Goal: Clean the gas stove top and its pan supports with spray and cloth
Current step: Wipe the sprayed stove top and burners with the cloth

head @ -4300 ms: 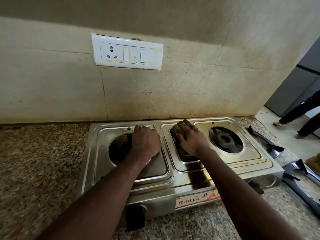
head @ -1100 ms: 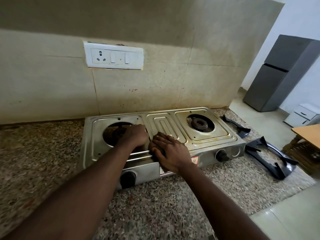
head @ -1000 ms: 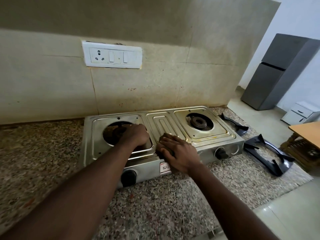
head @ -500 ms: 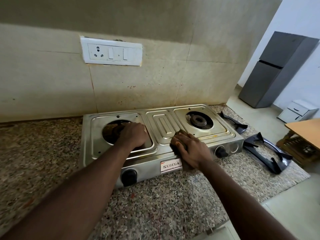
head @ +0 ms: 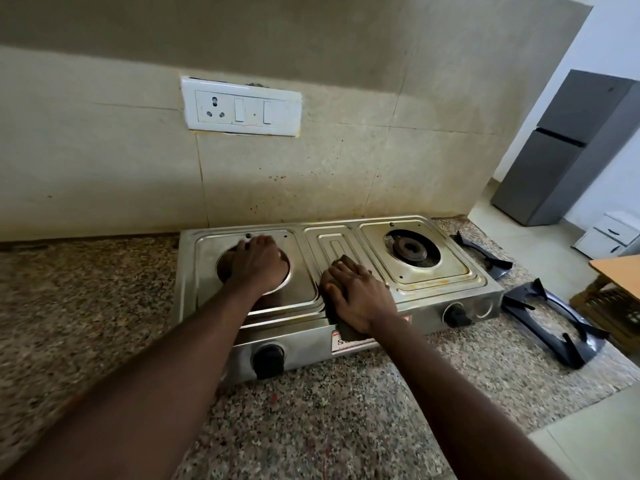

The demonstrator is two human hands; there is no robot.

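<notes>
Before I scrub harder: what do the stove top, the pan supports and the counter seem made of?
Stove top: likely stainless steel, brushed and reflective, with pressed ridges. Pan supports: dark, glossy bars, probably enamelled metal; the look leaves it open. Counter: speckled, polished stone, likely granite.

Speckled granite table (head: 86,306)
A gas stove (head: 349,239) sits on it; to its right lie a far pan support (head: 491,261) and a near pan support (head: 575,351).

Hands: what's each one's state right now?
Left hand: rests on the stove; grip cannot be told.
Right hand: open, pressing the cloth flat on the stove.
</notes>
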